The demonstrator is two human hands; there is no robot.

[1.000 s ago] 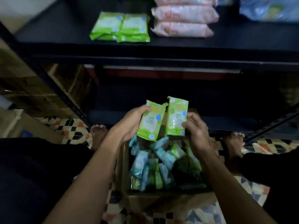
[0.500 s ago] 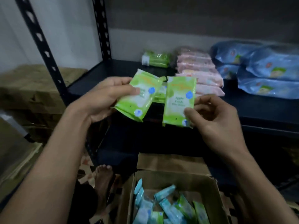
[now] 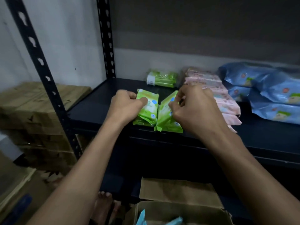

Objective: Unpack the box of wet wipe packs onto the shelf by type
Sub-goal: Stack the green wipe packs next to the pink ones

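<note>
My left hand grips a green wet wipe pack and holds it on top of other green packs at the front of the dark shelf. My right hand pinches a second green pack, tilted, over the neighbouring green pile. Behind them lies a wrapped bundle of green packs. The open cardboard box stands on the floor below, with a few light blue packs showing at the frame's bottom edge.
Pink packs are stacked right of my right hand, and large blue packs fill the shelf's right end. Black perforated shelf posts rise on the left. Stacked cardboard boxes stand left of the shelf. A bare foot is beside the box.
Both hands have carried the green packs from over the box up and forward to the shelf, and now hold them down on the green piles. The view has tilted up.
</note>
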